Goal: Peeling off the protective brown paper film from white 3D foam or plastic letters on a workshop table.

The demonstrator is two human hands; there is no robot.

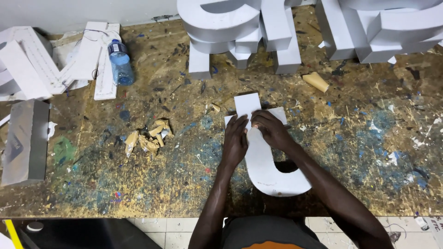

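Two hands — left hand [235, 142], right hand [272, 129] — press one, seemingly hook-shaped, white letter [272, 170]

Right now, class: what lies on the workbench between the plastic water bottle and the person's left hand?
In the head view, a heap of torn brown paper scraps lies between the water bottle and the left hand, on the paint-spattered workbench.

water bottle [121, 62] | blue label band | lying top left, beside white sign letters [221, 23]

1 head-worn view, looking steeply down, close over the paint-spattered workbench [138, 184], floor tiles at bottom edge
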